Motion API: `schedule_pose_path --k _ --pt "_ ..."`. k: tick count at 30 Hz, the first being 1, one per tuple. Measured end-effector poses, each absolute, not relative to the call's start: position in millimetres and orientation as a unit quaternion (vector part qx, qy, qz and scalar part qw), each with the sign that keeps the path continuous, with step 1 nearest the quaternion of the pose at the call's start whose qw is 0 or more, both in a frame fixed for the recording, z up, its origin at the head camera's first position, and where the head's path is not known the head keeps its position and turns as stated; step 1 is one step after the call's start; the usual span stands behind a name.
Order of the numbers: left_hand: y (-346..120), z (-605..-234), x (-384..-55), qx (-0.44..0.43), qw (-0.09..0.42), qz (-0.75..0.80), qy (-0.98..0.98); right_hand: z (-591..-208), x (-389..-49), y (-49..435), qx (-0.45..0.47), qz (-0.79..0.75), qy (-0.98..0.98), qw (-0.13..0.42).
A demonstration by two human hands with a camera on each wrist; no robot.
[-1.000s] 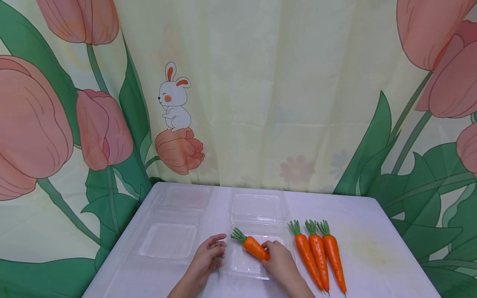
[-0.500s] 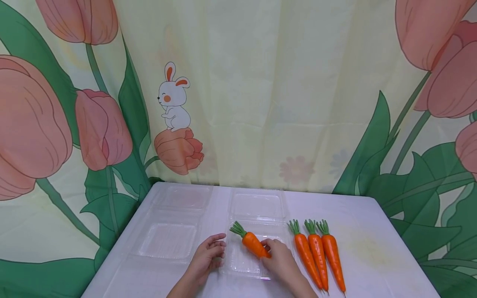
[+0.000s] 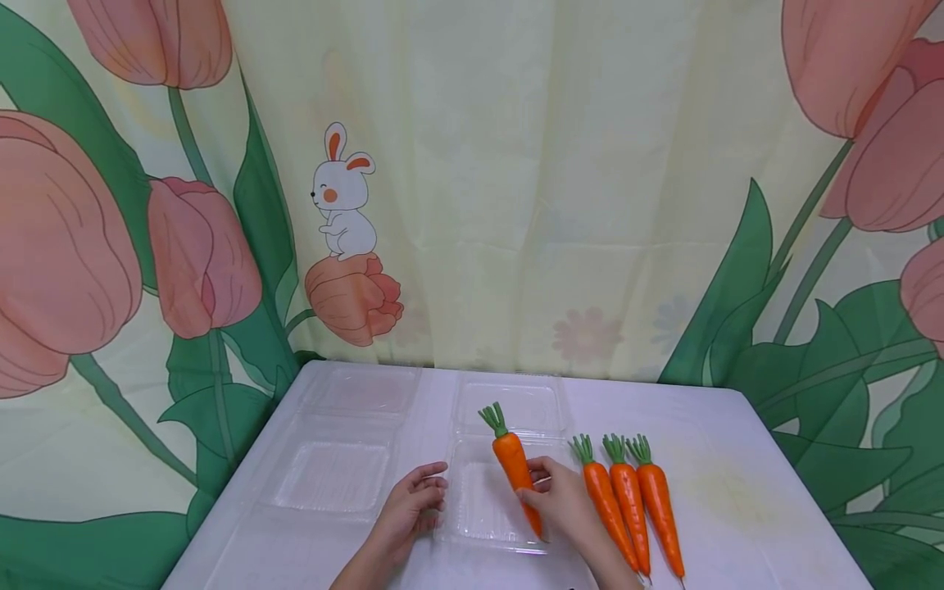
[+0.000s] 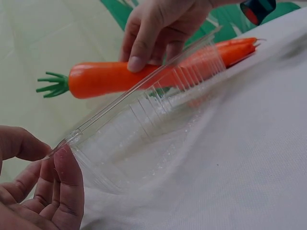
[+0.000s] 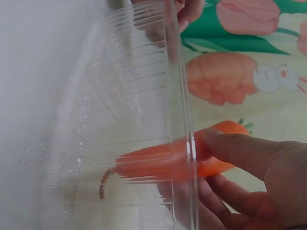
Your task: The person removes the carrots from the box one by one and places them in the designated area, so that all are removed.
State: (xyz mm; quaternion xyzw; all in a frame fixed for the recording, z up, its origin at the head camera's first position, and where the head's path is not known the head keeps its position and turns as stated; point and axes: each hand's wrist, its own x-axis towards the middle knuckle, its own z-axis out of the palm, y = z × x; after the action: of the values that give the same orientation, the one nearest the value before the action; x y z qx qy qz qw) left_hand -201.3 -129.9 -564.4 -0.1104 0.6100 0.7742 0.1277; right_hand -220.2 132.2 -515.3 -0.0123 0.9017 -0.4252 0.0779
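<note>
My right hand (image 3: 562, 492) grips an orange carrot (image 3: 514, 460) with a green top, thumb on one side and fingers on the other. The carrot slants over the near tray of a clear plastic clamshell box (image 3: 472, 524), green end toward the lid and tip toward me. In the left wrist view, part of the carrot (image 4: 103, 79) rises above the box's rim, and the rest shows by the ribbed wall. My left hand (image 3: 409, 508) pinches the box's left rim between thumb and fingertips, plain in the left wrist view.
To the right, three carrots (image 3: 627, 492) lie side by side on the white table (image 3: 737, 524). Another clear clamshell box (image 3: 332, 475) lies opened flat at left. The box's lid (image 3: 509, 406) stretches toward the curtain (image 3: 516, 205) at the table's back edge.
The carrot in my right hand has swung from a flatter slant to a steeper one, its green end moving away from me and slightly right. My left hand stays put.
</note>
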Motion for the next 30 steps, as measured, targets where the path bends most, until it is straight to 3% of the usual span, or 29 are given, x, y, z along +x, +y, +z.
schedule_pose_path --k 30 --pt "-129.1 -564.5 -199.0 -0.114 0.138 0.774 0.608 -500.5 -216.4 160.8 0.072 -0.535 0.837 0.089"
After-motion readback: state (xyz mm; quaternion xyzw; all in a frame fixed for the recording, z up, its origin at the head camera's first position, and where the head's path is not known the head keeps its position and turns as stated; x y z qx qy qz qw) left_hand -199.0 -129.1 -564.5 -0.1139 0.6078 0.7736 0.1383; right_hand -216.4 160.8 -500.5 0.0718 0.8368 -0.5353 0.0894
